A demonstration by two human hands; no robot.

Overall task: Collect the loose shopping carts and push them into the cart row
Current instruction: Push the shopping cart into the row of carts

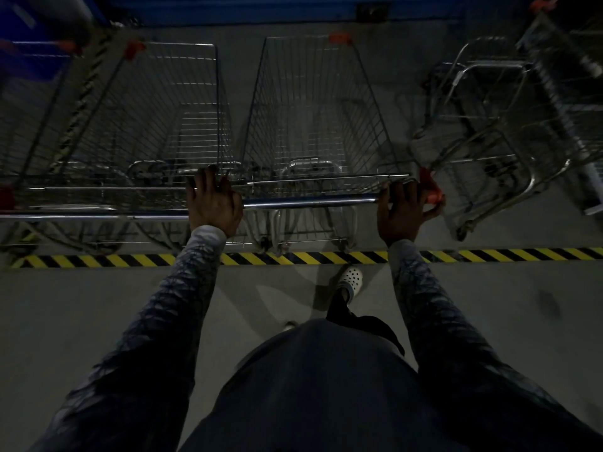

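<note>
While the wire shopping cart (313, 109) stands beside a parked cart (156, 109), just beyond the hazard tape (293, 258), the left hand (213, 200) and right hand (403, 210) each take a closed grip on opposite ends of its handle bar (310, 201), likely to steer it squarely.

Two hands (213, 203) (403, 212), one shoe (351, 279); at least four carts (313, 109) (169, 125) (36, 125) (554, 93)
</note>
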